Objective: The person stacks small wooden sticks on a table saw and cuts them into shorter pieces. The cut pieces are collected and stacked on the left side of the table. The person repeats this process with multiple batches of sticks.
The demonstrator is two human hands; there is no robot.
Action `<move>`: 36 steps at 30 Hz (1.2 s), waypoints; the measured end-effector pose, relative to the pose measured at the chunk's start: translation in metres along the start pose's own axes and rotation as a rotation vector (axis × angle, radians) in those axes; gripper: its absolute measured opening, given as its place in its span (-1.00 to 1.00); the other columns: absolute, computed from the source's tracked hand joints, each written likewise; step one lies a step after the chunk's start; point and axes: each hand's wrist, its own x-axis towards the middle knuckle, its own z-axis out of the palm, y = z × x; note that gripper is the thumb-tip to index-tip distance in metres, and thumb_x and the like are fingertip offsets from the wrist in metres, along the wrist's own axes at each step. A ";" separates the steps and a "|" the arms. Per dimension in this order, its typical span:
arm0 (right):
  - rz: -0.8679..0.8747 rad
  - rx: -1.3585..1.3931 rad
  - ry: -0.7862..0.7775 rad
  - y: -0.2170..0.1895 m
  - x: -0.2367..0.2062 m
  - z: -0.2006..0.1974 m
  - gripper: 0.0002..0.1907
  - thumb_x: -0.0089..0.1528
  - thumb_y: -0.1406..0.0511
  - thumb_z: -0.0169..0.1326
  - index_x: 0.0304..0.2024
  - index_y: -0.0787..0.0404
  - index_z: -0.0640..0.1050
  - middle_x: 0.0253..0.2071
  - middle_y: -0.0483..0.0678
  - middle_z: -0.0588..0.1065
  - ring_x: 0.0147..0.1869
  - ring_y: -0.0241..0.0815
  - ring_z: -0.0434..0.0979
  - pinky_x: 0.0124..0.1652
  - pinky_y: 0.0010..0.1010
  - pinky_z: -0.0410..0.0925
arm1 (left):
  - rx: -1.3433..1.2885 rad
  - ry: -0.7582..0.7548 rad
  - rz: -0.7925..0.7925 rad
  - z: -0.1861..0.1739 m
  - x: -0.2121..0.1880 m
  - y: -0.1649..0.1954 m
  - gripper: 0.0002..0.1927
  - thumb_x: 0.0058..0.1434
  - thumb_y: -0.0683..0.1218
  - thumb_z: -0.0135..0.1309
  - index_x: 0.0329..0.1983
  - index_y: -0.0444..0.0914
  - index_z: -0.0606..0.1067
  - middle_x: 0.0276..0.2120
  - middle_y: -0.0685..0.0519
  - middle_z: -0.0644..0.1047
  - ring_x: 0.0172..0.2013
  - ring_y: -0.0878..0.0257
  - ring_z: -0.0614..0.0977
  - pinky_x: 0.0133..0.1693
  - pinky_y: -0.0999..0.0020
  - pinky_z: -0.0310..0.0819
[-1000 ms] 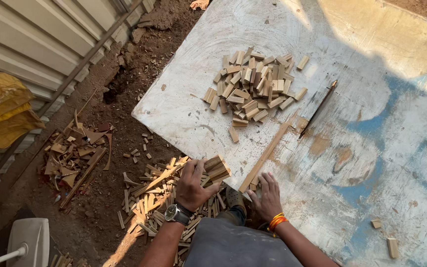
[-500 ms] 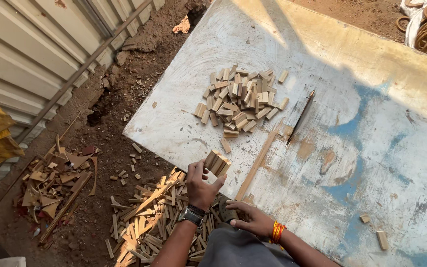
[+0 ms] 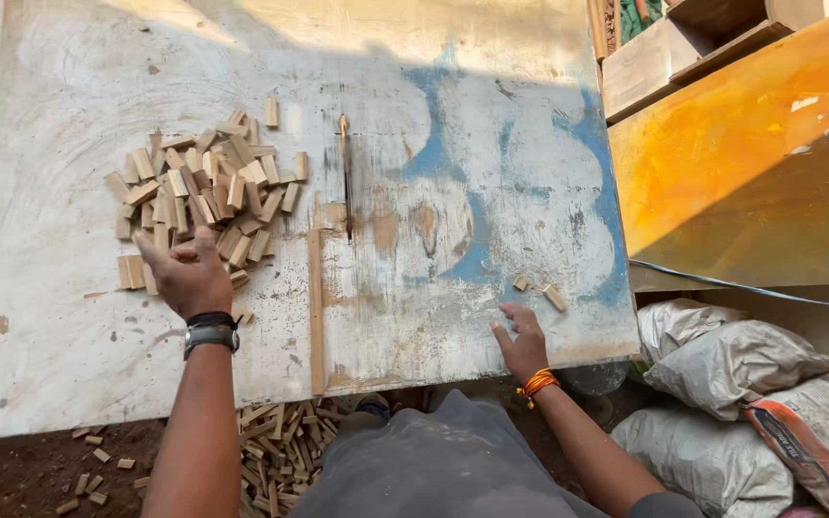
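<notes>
My left hand (image 3: 187, 275), with a dark watch at the wrist, lies palm down at the near edge of a pile of several small wooden blocks (image 3: 205, 188) on a worn white tabletop (image 3: 453, 115). Its fingers are spread and nothing shows in its grip. A couple of blocks (image 3: 132, 272) lie just left of it. My right hand (image 3: 521, 341), with an orange thread at the wrist, rests flat near the table's front edge. Two small wood pieces (image 3: 546, 294) lie just beyond its fingertips.
A thin saw blade (image 3: 345, 176) stands in a slot mid-table, with a narrow wooden strip (image 3: 316, 309) running toward me from it. An orange board (image 3: 750, 163), a cable (image 3: 750, 283) and filled sacks (image 3: 733, 366) are at the right. Wood offcuts (image 3: 275, 443) litter the ground below.
My left hand rose from the scrap heap on the ground with a bunch of blocks and set it by the pile on the table. My right hand moved up onto the tabletop.
</notes>
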 end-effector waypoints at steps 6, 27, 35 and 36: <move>0.049 -0.537 0.109 0.054 0.056 -0.057 -0.17 0.15 0.09 0.30 0.41 0.11 0.29 0.24 0.16 0.26 0.29 0.20 0.19 0.20 0.07 0.19 | -0.011 -0.085 0.034 -0.010 -0.162 -0.081 -0.45 0.38 -0.09 0.16 0.38 -0.38 0.39 -0.26 0.02 0.58 -0.30 0.23 0.60 -0.22 0.33 0.55; -0.633 -0.186 -0.862 0.221 0.014 -0.055 -0.64 0.23 0.15 0.22 0.08 -0.03 0.63 -0.30 0.01 0.59 -0.29 -0.12 0.64 -0.18 -0.27 0.50 | 0.062 0.215 -0.934 -0.007 -0.735 -0.073 -0.50 0.21 0.01 0.17 0.19 -0.27 0.50 -0.23 -0.02 0.66 -0.19 0.09 0.71 -0.08 0.15 0.61; -0.145 0.430 -1.580 0.035 -0.143 0.090 -0.17 0.29 0.27 0.05 0.54 -0.20 0.03 0.30 0.10 0.43 0.15 -0.11 0.59 -0.13 -0.31 0.63 | 0.114 0.334 -1.177 -0.050 -0.903 -0.125 -0.48 0.18 0.05 0.20 0.18 -0.23 0.51 -0.17 -0.04 0.67 -0.13 0.06 0.68 -0.04 0.13 0.55; -0.313 0.409 -1.604 0.014 -0.158 0.110 -0.14 0.35 0.27 0.04 0.57 -0.16 -0.11 0.41 0.16 0.26 0.29 -0.06 0.49 0.00 -0.25 0.59 | 0.109 0.348 -1.195 -0.056 -0.921 -0.136 -0.48 0.17 0.06 0.21 0.17 -0.23 0.52 -0.17 -0.05 0.67 -0.12 0.06 0.69 -0.05 0.13 0.56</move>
